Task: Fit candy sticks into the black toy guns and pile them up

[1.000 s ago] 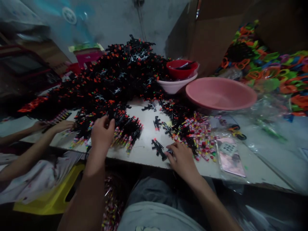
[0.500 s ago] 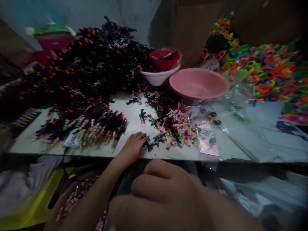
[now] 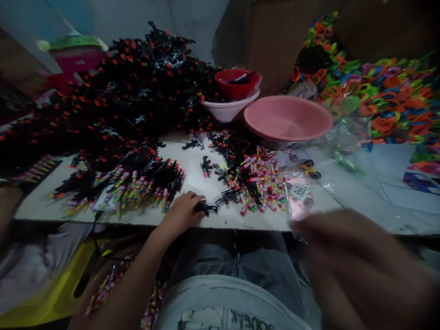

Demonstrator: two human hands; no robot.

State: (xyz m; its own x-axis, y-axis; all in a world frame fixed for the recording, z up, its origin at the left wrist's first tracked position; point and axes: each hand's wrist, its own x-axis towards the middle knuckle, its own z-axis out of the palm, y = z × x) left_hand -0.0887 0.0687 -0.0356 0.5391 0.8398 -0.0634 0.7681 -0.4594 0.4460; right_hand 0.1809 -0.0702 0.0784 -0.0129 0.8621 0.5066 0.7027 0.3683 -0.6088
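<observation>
My left hand (image 3: 184, 210) rests at the front of the white table, its fingers curled over one end of a small black toy gun (image 3: 207, 208). Another black toy gun (image 3: 227, 197) lies just to its right, apart from the hand. Small candy-filled tubes (image 3: 263, 176) with pink and white caps are heaped farther right. Smeared by motion, my right hand (image 3: 360, 261) is raised close to the camera at the lower right, and its fingers cannot be made out. A row of toy guns with candy tubes (image 3: 137, 188) lies left of my left hand.
A large pile of black toy guns (image 3: 137, 87) fills the back left. A pink basin (image 3: 288, 118), a red bowl (image 3: 237, 83) and colourful plastic pieces (image 3: 385, 96) stand behind. A packet (image 3: 300, 197) lies near the front edge. Another person's hand (image 3: 8, 201) shows at far left.
My right hand has swung from the lower middle to the right, uncovering my lap. My left hand has shifted slightly left and down along with the toy gun.
</observation>
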